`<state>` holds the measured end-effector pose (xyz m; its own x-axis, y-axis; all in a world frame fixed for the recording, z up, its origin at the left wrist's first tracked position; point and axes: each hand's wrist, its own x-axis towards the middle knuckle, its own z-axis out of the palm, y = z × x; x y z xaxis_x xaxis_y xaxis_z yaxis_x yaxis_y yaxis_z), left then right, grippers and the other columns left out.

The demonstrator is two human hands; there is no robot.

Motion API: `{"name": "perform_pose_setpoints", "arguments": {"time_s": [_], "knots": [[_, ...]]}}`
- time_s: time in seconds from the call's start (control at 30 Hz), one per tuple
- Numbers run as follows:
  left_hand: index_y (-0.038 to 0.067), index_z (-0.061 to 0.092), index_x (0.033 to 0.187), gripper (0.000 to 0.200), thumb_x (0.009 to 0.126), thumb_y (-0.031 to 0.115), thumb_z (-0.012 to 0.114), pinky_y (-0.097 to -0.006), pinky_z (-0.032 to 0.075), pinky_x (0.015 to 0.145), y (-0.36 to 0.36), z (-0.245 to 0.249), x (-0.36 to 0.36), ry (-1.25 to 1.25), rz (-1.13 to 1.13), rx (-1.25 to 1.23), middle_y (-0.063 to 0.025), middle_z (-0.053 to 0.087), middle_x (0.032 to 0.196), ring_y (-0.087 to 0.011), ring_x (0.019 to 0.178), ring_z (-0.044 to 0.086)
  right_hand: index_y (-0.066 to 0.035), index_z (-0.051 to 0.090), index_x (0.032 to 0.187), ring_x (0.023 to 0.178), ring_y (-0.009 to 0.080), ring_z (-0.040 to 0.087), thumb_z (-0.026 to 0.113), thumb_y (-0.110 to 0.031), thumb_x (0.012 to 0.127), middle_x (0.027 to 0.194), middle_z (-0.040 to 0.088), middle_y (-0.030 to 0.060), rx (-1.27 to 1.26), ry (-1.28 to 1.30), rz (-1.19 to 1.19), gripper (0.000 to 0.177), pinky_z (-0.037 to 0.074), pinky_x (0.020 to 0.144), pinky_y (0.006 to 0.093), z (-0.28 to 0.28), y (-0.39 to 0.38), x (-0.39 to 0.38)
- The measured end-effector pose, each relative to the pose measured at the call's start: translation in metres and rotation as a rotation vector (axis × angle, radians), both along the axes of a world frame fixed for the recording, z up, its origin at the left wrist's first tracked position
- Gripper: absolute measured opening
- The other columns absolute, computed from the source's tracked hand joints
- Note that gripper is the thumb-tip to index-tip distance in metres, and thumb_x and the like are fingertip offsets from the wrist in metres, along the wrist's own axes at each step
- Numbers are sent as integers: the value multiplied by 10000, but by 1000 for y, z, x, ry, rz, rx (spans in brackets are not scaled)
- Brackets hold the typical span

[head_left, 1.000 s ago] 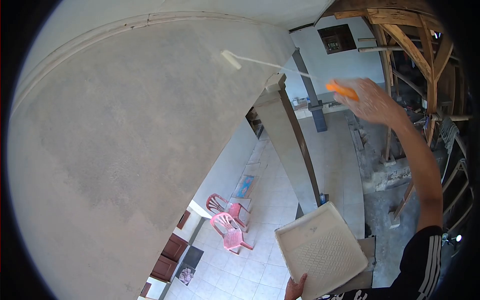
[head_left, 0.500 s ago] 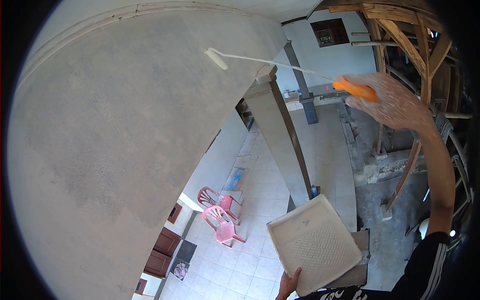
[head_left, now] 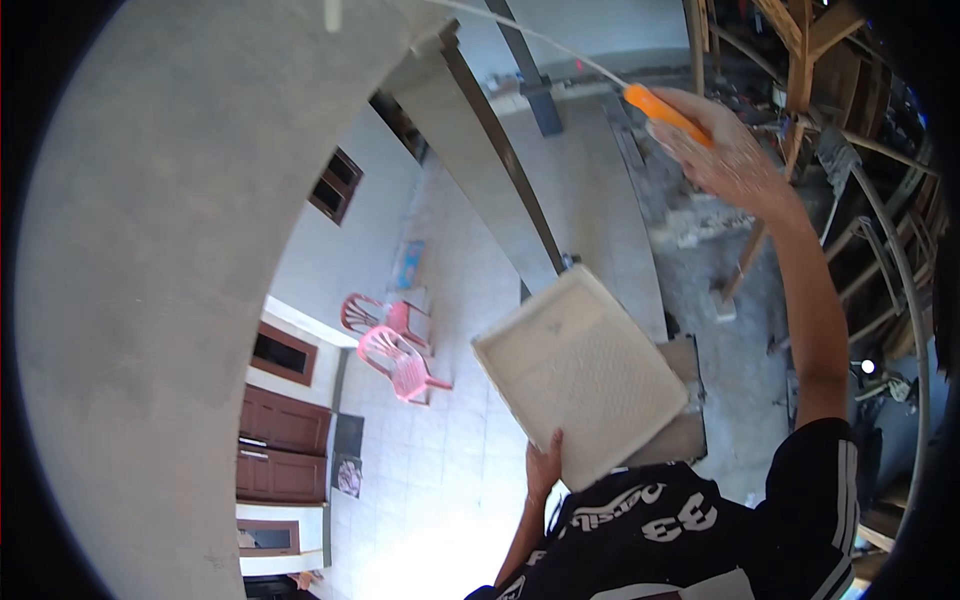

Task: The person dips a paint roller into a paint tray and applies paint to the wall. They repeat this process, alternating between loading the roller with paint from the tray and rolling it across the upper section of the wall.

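Note:
My right hand (head_left: 725, 155), spotted with pale specks, is closed around the orange handle (head_left: 668, 115) of a paint roller. The thin metal rod runs from it up and left past the top edge; the pale roller head (head_left: 332, 14) shows only in part, over the grey wall surface (head_left: 180, 250). My left hand (head_left: 543, 467) grips the lower left edge of a cream paint tray (head_left: 600, 370), its thumb on the rim and its other fingers hidden beneath. The tray has a ribbed surface and is held in front of my chest.
A square column (head_left: 480, 150) stands beyond the tray. Far below on the tiled floor are a pink chair (head_left: 405, 370) and a second chair (head_left: 395, 318) behind it. Brown doors (head_left: 283, 445) are at the lower left. Wooden posts (head_left: 800, 60) and a curved pole (head_left: 905, 280) stand at the right.
The view has tilted downward, so chairs, column and tray appear higher and further left. The roller head has moved up to the top edge of the view. Both hands keep their holds.

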<state>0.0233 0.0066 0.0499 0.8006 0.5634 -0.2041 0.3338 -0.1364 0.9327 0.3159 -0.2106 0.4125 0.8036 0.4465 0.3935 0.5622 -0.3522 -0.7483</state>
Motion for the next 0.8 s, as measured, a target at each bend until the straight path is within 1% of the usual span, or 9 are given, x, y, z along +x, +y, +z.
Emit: {"name": "perform_pose_setpoints", "arguments": {"time_s": [0.03,0.1,0.17,0.23,0.37,0.47,0.57,0.67,0.8], "knots": [[-99,516,1200,510,914,310,622,-390,488,876,1,-3,1,0,11,-4,-256,628,1110,-325,1029,621,-47,482,1329,511,37,444,546,-381,955,664,454,-38,39,140,-2,506,420,473,207,-16,-11,-21],[-101,515,1198,508,916,308,621,-391,488,871,0,2,0,3,17,-24,-255,628,1104,-326,1017,622,-48,458,1316,560,60,442,533,-361,966,700,454,-27,222,342,126,476,442,537,228,-75,-35,-43],[-104,516,1189,496,919,299,620,-390,490,864,0,1,1,2,10,-36,-256,626,1103,-321,1013,622,-44,452,1268,623,71,446,536,-339,967,754,459,-16,224,451,213,430,442,601,238,-136,-57,-65],[-105,519,1182,484,921,290,621,-388,493,857,1,-1,1,-1,15,-35,-257,626,1100,-316,1010,624,-46,476,1208,702,77,463,545,-325,965,796,470,-1,-3,511,93,377,434,646,249,-172,-85,-96],[-100,521,1178,473,920,282,623,-385,497,851,0,0,1,-4,23,-77,-253,633,1088,-314,1003,629,-19,567,1102,706,114,501,562,-322,951,792,528,47,-16,626,-157,339,434,653,283,-222,-155,-146],[-98,521,1180,473,918,282,623,-388,499,855,2,-7,-1,49,17,-68,-253,640,1076,-325,997,636,-3,604,1053,705,195,555,593,-324,929,804,583,107,-399,472,-293,345,446,689,326,-201,-190,-168],[-108,514,1179,505,909,303,630,-394,497,864,5,-10,-1,83,17,-59,-262,635,1086,-342,1013,633,6,613,1049,750,283,586,607,-326,914,834,615,163,-599,541,-347,358,453,725,367,-152,-200,-182],[-111,511,1179,527,903,320,636,-397,488,882,4,-11,-2,118,51,-81,-263,632,1095,-345,1036,625,1,619,1060,776,313,601,608,-332,911,861,632,182,-747,369,-319,365,456,733,380,-135,-215,-196],[-108,504,1194,547,899,333,639,-402,477,903,5,-13,0,126,60,-51,-263,628,1108,-342,1059,615,-10,623,1076,825,328,625,610,-337,910,905,651,202,-887,401,-261,367,462,741,399,-125,-204,-193]]}}
